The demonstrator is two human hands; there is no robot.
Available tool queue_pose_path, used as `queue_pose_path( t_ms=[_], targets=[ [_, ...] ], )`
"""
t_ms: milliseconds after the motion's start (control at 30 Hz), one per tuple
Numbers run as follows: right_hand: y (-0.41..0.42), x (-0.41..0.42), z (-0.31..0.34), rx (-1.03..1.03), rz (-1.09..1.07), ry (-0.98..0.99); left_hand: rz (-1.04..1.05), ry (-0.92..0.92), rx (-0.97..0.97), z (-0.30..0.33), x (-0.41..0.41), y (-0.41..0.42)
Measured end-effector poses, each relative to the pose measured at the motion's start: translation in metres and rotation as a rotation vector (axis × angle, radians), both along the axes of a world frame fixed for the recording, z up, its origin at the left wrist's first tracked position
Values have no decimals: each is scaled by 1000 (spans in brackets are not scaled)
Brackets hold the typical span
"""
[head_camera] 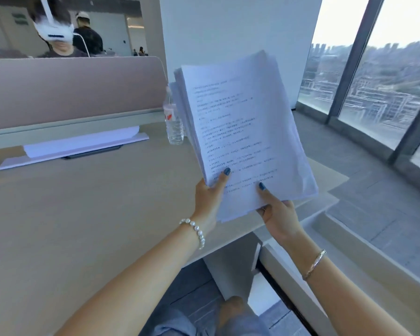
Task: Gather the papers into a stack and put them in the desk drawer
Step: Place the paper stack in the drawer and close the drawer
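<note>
A stack of white printed papers (245,132) is held up in the air over the right end of the desk (83,214), tilted with the text facing me. My left hand (207,200) pinches its lower left corner, thumb on the front sheet. My right hand (279,219) grips the bottom edge, thumb on top. Below the desk's right end an open white drawer (264,297) shows between the desk edge and my knee.
A clear water bottle (173,120) stands on the desk just left of the papers. White sheets and a flat white box (75,147) lie at the back by the pink divider (70,90). A person with a headset sits beyond it. Windows are on the right.
</note>
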State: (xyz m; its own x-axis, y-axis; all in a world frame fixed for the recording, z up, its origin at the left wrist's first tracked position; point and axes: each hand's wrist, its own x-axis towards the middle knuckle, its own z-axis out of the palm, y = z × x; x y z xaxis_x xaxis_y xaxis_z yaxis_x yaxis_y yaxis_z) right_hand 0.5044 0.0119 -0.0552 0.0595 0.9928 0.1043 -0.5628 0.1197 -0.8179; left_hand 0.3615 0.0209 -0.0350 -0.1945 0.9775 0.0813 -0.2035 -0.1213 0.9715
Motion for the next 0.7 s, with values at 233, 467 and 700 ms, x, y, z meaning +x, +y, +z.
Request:
queue_pose_path(
  t_ms=[233,467,700],
  targets=[
    [-17,84,-14,-33,-144,-51,-241,88,43,-5,59,15],
    [-66,184,-48,-154,-233,-168,-229,187,-37,-13,105,42],
    [-138,266,-80,-386,-313,-197,-206,486,-23,-39,123,74]
  ],
)
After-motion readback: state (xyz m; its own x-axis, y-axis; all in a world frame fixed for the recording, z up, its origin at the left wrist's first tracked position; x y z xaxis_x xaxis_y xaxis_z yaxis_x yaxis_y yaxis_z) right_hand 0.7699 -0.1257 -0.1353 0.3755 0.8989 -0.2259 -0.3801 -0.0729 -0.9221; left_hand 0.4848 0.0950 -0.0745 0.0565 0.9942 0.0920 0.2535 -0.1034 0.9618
